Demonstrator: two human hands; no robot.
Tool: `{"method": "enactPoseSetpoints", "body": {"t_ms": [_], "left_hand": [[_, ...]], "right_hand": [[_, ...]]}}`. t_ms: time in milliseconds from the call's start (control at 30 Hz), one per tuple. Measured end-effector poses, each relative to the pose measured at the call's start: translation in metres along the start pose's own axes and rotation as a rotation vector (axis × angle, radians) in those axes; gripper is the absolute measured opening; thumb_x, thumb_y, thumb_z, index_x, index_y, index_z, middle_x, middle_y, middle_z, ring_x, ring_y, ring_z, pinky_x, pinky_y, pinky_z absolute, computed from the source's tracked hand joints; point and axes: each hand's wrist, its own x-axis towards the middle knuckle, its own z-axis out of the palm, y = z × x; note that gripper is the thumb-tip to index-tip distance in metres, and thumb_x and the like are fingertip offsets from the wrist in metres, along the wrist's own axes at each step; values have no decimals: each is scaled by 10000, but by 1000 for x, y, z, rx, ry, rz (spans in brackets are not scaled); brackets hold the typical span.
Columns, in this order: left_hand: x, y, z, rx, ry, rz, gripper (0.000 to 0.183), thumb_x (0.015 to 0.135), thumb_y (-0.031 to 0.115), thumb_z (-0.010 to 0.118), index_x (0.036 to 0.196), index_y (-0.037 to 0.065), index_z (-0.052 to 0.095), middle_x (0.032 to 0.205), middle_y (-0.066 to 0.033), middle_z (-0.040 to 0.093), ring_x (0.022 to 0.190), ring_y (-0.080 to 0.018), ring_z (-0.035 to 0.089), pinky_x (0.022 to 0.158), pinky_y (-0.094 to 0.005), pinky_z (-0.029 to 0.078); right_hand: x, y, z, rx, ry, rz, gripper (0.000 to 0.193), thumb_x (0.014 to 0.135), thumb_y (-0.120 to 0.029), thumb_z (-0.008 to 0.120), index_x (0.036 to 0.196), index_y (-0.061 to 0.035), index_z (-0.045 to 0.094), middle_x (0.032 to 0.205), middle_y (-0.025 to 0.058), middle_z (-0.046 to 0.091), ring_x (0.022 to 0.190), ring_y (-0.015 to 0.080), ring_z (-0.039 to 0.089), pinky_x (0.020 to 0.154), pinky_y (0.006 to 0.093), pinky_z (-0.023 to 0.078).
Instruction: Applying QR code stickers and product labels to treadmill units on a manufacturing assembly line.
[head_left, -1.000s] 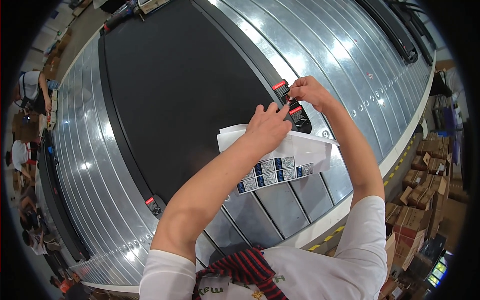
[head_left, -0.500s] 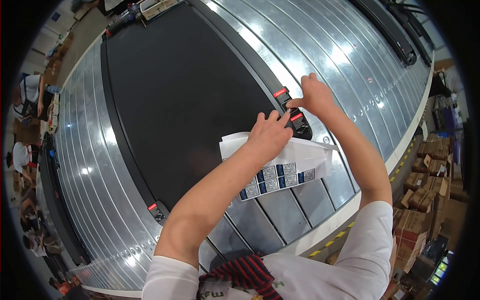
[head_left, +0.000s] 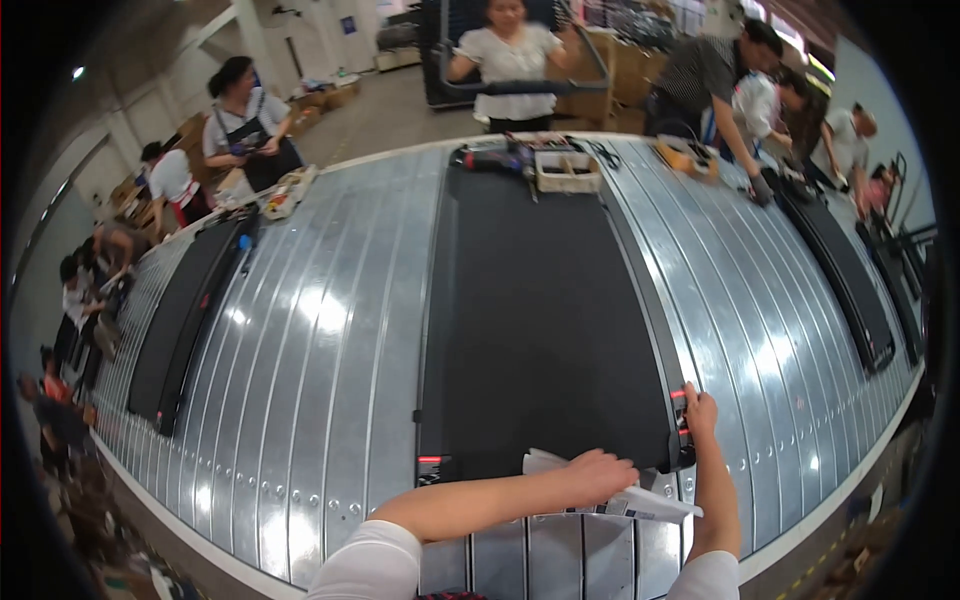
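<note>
A black treadmill deck point(head_left: 545, 330) with dark side rails lies lengthwise before me. My right hand point(head_left: 702, 412) is at the near end of its right rail point(head_left: 640, 270), fingertips extended and touching the rail beside small red-and-black warning labels point(head_left: 682, 433). My left hand point(head_left: 600, 477) is closed over a white sheet of stickers point(head_left: 655, 502) at the deck's near right corner; its fingertips are partly hidden. My left forearm covers part of that sheet. Another red-topped label point(head_left: 430, 460) is on the near left corner.
A grey parts box point(head_left: 568, 172) and a red-and-black power tool point(head_left: 490, 160) sit at the deck's far end. More black decks point(head_left: 190, 320) lie left and right on the slatted metal table point(head_left: 330, 350). Several people work around it; one opposite holds a dark curved frame point(head_left: 525, 88).
The view has tilted up and turned, bringing the table's far side and people into sight. My left hand has moved back from the rail labels over the sheet; my right stays at the rail.
</note>
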Motion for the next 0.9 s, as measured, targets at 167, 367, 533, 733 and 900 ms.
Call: {"method": "enactPoseSetpoints", "body": {"t_ms": [167,367,533,733,900], "left_hand": [[-178,-13,-26,-526,605,-303,196,810,228,502,903,63,551,767,-129,583,703,-305,580,643,-353,459],[-340,-15,-6,-1270,1200,-592,349,825,221,560,1038,-54,540,954,-96,598,835,-140,565,727,-285,458],[-404,15,30,-1404,1306,-370,354,829,186,557,1083,-57,509,1037,-101,562,916,-159,533,799,-295,429],[-473,34,41,-1389,1272,-297,431,804,144,584,1173,-22,436,1117,-90,521,997,-169,501,850,-322,413],[-511,39,42,-1494,1261,-100,497,770,117,620,1206,18,403,1142,-84,508,1041,-195,489,884,-345,402]], "right_hand": [[-47,-55,-11,-110,264,-167,390,852,-321,442,875,51,557,900,234,565,841,348,539,712,414,411],[-238,-229,-37,888,-666,-414,351,864,-266,481,1101,-10,521,1032,91,574,936,139,528,814,265,412],[-378,-318,-26,934,-909,-390,275,853,-182,513,1050,10,525,980,88,590,889,120,545,778,256,433],[-438,-353,-34,874,-914,-493,134,829,-127,550,877,-4,571,783,4,593,684,51,525,611,210,434],[-481,-365,-39,722,-1134,-534,216,815,-137,575,963,18,558,836,31,615,748,79,557,669,238,453]]}}
